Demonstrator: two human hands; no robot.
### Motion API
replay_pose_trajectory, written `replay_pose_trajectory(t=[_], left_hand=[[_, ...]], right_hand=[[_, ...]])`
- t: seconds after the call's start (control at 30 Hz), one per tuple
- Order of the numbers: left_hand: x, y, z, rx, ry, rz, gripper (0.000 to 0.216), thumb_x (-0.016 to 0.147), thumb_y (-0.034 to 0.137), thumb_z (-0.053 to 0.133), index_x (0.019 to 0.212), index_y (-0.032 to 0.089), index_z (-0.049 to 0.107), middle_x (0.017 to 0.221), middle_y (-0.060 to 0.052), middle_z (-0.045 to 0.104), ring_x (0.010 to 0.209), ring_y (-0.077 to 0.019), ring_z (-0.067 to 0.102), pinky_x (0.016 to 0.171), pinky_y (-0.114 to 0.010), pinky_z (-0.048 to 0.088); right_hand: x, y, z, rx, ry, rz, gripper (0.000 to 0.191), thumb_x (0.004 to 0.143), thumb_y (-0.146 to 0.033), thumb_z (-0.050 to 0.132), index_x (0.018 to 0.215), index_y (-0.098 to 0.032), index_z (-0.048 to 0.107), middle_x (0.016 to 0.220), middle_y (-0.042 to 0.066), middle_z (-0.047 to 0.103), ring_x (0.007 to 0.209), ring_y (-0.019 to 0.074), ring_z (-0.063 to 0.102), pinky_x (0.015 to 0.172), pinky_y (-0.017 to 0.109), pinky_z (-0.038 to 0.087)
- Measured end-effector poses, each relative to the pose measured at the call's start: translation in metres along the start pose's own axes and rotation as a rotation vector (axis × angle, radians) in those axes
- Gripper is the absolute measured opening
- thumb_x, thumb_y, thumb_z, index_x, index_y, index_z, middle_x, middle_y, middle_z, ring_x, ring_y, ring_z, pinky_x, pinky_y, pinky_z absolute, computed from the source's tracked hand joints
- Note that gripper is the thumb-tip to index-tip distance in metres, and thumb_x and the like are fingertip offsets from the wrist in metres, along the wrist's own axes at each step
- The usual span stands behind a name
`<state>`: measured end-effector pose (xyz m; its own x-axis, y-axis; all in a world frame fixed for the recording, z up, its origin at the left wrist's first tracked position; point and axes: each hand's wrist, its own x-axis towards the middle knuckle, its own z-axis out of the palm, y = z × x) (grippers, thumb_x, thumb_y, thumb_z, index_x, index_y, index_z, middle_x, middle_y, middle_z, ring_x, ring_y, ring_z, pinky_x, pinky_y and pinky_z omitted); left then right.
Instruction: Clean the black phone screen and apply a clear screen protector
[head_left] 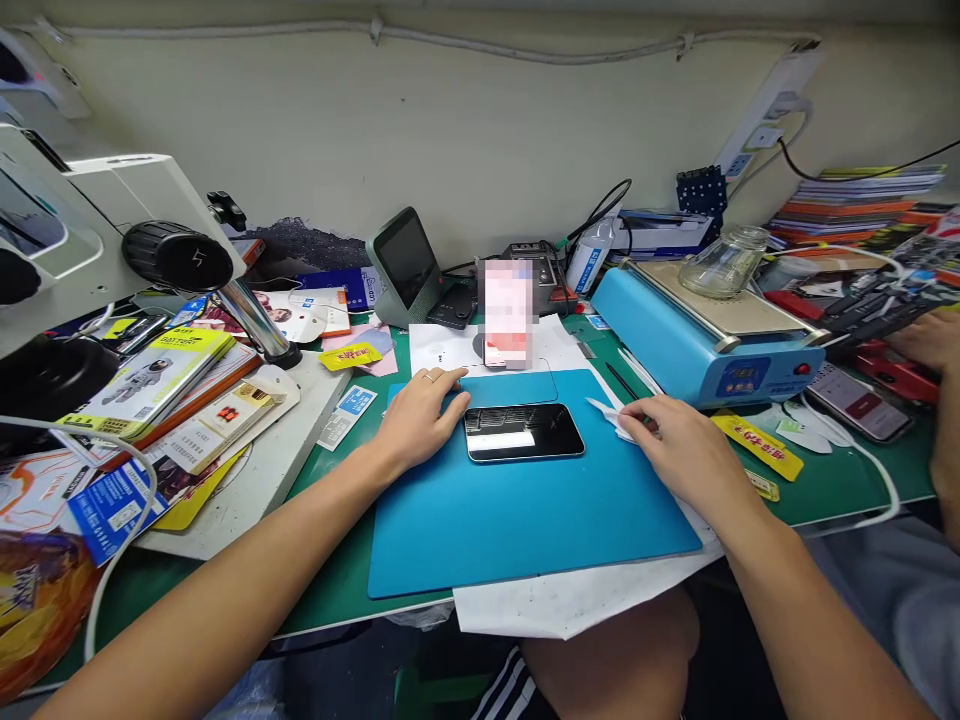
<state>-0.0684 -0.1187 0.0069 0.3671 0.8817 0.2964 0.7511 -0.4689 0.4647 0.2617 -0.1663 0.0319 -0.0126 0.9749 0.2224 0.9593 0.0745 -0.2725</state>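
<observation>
A smartphone (pixel 525 434) with a dark, glossy screen lies flat on the blue work mat (pixel 525 530), screen up, reflecting a bright patch. My left hand (pixel 424 418) rests on the mat just left of it, fingers stretched and apart, a ring on one finger. The thumb tip is close to the phone's left end; whether it touches cannot be made out. To the phone's right, my right hand (pixel 671 440) pinches a small white folded piece of paper or tissue (pixel 606 410) between thumb and fingers. White paper sheets (pixel 555 605) stick out from under the mat.
Behind the mat stands a blurred-out lit screen (pixel 508 315). At right sits a blue heating plate machine (pixel 697 335) with a glass jar (pixel 726 262) on top. A microscope stand (pixel 172 250) and stacked packages (pixel 157 380) are left. Another person's arm (pixel 946 400) shows far right.
</observation>
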Motion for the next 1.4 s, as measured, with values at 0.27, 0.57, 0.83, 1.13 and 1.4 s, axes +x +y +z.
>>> replay_pose_trajectory(t=[0.27,0.57,0.83,1.13,1.4], left_hand=[[0.000,-0.001,-0.001,0.007,0.059,0.045,0.031,0.101,0.030,0.048,0.127,0.020,0.063,0.105,-0.008,0.069,0.102,-0.0274,0.056,0.090,-0.043,0.048],[-0.001,0.000,-0.002,-0.041,0.056,0.091,0.029,0.102,0.030,0.048,0.122,0.020,0.065,0.104,-0.008,0.069,0.101,-0.0260,0.056,0.091,-0.043,0.049],[-0.002,0.001,-0.002,-0.056,0.046,0.100,0.027,0.103,0.031,0.046,0.116,0.021,0.068,0.102,-0.007,0.069,0.100,-0.0254,0.057,0.089,-0.041,0.050],[-0.003,0.001,-0.003,-0.059,0.021,0.102,0.028,0.102,0.031,0.047,0.114,0.020,0.069,0.102,-0.008,0.069,0.099,-0.0255,0.057,0.088,-0.042,0.050],[-0.001,0.001,-0.003,-0.065,0.000,0.105,0.027,0.102,0.031,0.048,0.113,0.020,0.069,0.104,-0.008,0.069,0.101,-0.0259,0.057,0.089,-0.042,0.049]], right_hand=[[-0.022,-0.056,0.010,0.104,0.048,-0.377,0.032,0.103,-0.034,0.044,0.105,-0.020,0.073,0.106,0.011,0.074,0.100,0.0256,0.068,0.085,0.040,0.056],[-0.054,-0.083,0.028,0.006,-0.051,-0.292,0.069,0.100,-0.059,0.039,0.143,-0.008,0.057,0.145,0.020,0.059,0.135,0.0362,0.055,0.106,0.055,0.051],[-0.041,-0.123,0.032,0.068,-0.250,-0.377,0.077,0.100,-0.065,0.034,0.152,-0.010,0.046,0.157,0.018,0.044,0.147,0.0344,0.039,0.117,0.057,0.039],[-0.040,-0.088,0.024,-0.011,-0.224,-0.229,0.071,0.102,-0.061,0.030,0.155,-0.014,0.043,0.159,0.014,0.041,0.149,0.0314,0.035,0.120,0.058,0.034],[-0.069,-0.083,0.016,-0.031,-0.170,-0.261,0.070,0.101,-0.059,0.035,0.148,-0.010,0.052,0.152,0.017,0.050,0.141,0.0352,0.047,0.112,0.057,0.046]])
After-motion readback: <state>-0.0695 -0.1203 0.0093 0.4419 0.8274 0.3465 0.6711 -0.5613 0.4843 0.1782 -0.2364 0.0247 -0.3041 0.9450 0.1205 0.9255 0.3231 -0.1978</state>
